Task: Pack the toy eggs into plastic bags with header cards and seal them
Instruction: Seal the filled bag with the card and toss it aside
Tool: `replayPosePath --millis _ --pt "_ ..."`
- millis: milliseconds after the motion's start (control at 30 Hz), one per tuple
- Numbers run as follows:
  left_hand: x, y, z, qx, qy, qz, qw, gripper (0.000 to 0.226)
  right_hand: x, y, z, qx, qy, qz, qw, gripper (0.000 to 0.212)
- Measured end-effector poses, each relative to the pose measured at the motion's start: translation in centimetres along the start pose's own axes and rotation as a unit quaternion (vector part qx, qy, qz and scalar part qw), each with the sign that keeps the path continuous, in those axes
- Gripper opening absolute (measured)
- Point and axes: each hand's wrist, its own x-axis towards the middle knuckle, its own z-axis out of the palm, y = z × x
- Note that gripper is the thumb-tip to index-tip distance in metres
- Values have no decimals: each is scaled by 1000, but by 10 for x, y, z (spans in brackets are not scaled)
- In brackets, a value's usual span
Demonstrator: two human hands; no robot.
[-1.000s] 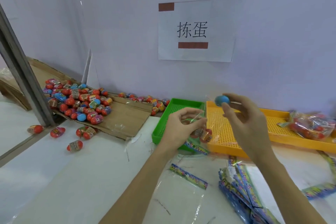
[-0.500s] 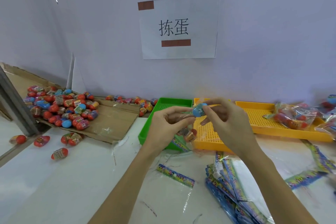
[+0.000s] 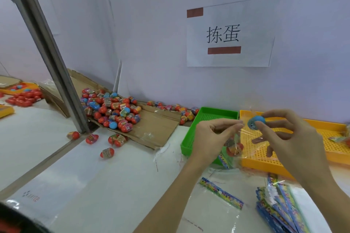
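Loose eggs (image 3: 111,111) on cardboard (image 3: 151,128) — green tray (image 3: 191,138), yellow tray (image 3: 329,149) nearby.

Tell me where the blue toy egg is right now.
In the head view, right of centre, the blue egg is pinched in the right hand at the mouth of the clear bag held by the left hand, above the yellow tray.

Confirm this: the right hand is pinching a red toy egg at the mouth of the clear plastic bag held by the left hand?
Not quite. The head view shows the right hand pinching a blue toy egg, not red, at the clear plastic bag held by the left hand.
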Motion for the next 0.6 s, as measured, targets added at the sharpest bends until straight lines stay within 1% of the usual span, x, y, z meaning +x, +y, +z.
replayPosePath --millis 100,200,300,400,467,500,600 --pt "1 -2 -1 -5 8 11 1000 19 2 -1 1 4 -28 12 1000 22" --pt "2 -3 -3 -9 10 16 1000 18 2 0 2 59 -58 33 996 17" --pt "0 -1 -1 -10 -13 5 1000 22 2 0 2 77 -82 46 993 16" --pt "0 -1 2 0 -36 4 999 29 1 0 0 56 -89 34 994 12" --pt "-1 -1 2 3 -40 6 999 30 0 -2 -1 62 -98 34 993 8" --pt "-1 -1 1 3 -42 4 999 29 0 -2 -2 64 -103 39 992 8" --pt "-1 -4 -1 32 -50 -8 998 26 -1 -2 0 42 -123 66 989 22"
